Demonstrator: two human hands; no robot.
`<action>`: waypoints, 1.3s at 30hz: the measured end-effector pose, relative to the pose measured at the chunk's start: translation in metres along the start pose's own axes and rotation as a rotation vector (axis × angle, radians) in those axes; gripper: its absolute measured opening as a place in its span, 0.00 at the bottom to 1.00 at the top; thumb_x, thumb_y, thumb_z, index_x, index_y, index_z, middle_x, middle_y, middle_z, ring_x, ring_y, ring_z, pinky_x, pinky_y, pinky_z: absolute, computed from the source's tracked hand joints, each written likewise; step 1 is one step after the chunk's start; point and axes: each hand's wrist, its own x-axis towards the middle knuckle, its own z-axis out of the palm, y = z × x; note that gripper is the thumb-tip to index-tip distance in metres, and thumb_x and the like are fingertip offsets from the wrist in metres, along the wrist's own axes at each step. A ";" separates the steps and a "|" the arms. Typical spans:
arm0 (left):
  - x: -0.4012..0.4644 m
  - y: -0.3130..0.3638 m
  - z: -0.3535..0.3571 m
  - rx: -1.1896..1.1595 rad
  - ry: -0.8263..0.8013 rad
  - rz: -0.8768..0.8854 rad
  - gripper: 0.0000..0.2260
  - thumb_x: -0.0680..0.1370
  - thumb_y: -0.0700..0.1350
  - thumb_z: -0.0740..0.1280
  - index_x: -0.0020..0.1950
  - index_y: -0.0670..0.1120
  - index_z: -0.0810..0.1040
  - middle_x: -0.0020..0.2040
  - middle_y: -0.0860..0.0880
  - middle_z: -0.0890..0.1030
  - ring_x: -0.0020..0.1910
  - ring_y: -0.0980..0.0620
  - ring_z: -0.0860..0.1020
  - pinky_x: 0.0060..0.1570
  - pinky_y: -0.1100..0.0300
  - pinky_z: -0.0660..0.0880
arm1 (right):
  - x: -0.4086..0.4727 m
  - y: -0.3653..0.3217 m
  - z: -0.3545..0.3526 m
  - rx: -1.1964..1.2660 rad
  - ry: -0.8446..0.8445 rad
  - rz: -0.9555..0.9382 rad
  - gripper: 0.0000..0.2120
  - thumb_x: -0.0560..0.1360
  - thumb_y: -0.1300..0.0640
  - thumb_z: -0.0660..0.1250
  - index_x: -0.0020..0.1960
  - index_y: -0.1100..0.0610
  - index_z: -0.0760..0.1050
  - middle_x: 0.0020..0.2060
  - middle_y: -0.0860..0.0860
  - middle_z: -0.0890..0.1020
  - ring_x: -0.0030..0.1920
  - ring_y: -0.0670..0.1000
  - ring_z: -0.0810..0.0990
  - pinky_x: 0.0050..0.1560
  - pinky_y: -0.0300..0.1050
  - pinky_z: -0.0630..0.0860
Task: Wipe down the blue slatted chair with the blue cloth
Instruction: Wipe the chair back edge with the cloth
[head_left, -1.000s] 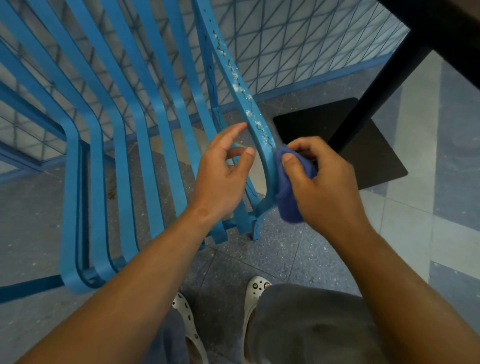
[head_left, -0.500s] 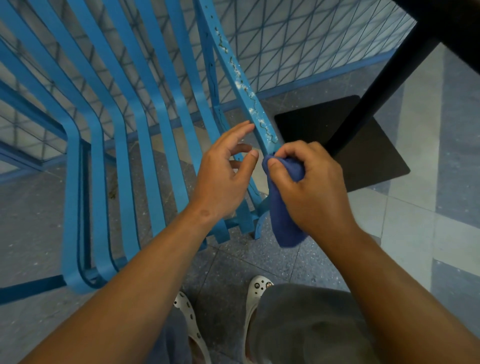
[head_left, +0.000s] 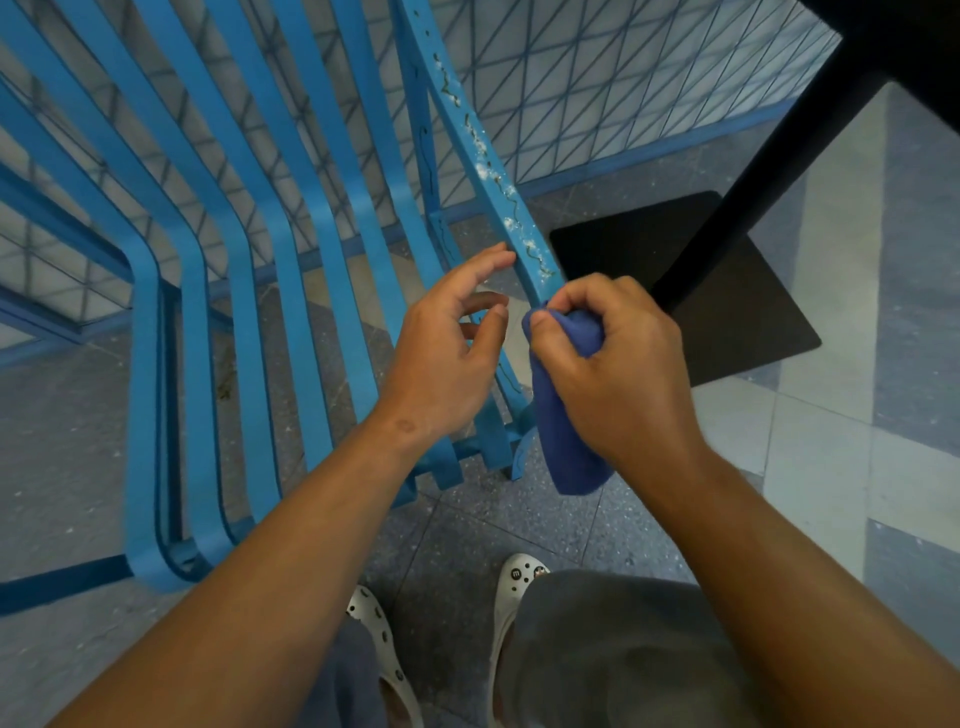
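The floor (head_left: 597, 525) of speckled grey tiles spreads beneath both hands, with paler tiles off to the right of the right hand. A tiled wall (head_left: 597, 104) with a diagonal line pattern rises beyond the hands, edged at its foot by a blue strip. The blue slatted chair (head_left: 291, 218) fills the space to the left of and beyond the left hand, its flat curved slats running from the top of the view down to a bend below the left forearm. Its outermost bar (head_left: 493, 182), spotted with white flecks and dark squiggly marks, slants down to meet the right hand. A black table post (head_left: 753, 171) slopes away above the right hand to a flat black base plate (head_left: 727, 322) on the floor just beyond that hand. Near the bottom, grey shorts (head_left: 623, 649) and two white clogs (head_left: 519, 582) sit below the forearms.

The right hand (head_left: 618, 374) is curled tightly round the blue cloth (head_left: 566, 431), thumb and fingers bunching its top against the lower end of the flecked bar, while the rest of the cloth hangs down below the fist beside the chair's front corner. The left hand (head_left: 447, 358) hovers just left of the right one with fingers loosely spread and apart, holding nothing; its longest finger reaches toward the bar, though contact cannot be told.
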 end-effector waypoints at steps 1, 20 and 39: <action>0.000 0.000 0.000 -0.005 0.003 -0.003 0.19 0.83 0.37 0.64 0.73 0.51 0.74 0.71 0.61 0.75 0.61 0.60 0.79 0.61 0.53 0.79 | 0.004 0.000 0.002 -0.009 0.002 0.002 0.06 0.79 0.49 0.69 0.49 0.52 0.78 0.45 0.48 0.77 0.46 0.43 0.78 0.43 0.39 0.77; 0.001 -0.003 -0.002 0.009 0.006 -0.036 0.21 0.83 0.38 0.63 0.73 0.56 0.73 0.64 0.61 0.78 0.63 0.62 0.78 0.56 0.61 0.78 | 0.041 0.011 -0.005 0.062 0.112 0.112 0.07 0.80 0.49 0.67 0.48 0.52 0.78 0.46 0.49 0.80 0.46 0.43 0.79 0.50 0.46 0.78; 0.020 0.011 0.005 -0.553 0.090 -0.354 0.15 0.83 0.41 0.66 0.70 0.45 0.74 0.58 0.45 0.84 0.47 0.51 0.85 0.45 0.58 0.81 | 0.032 0.008 -0.004 0.175 0.110 0.071 0.08 0.78 0.47 0.69 0.46 0.51 0.79 0.42 0.46 0.82 0.46 0.46 0.81 0.47 0.45 0.79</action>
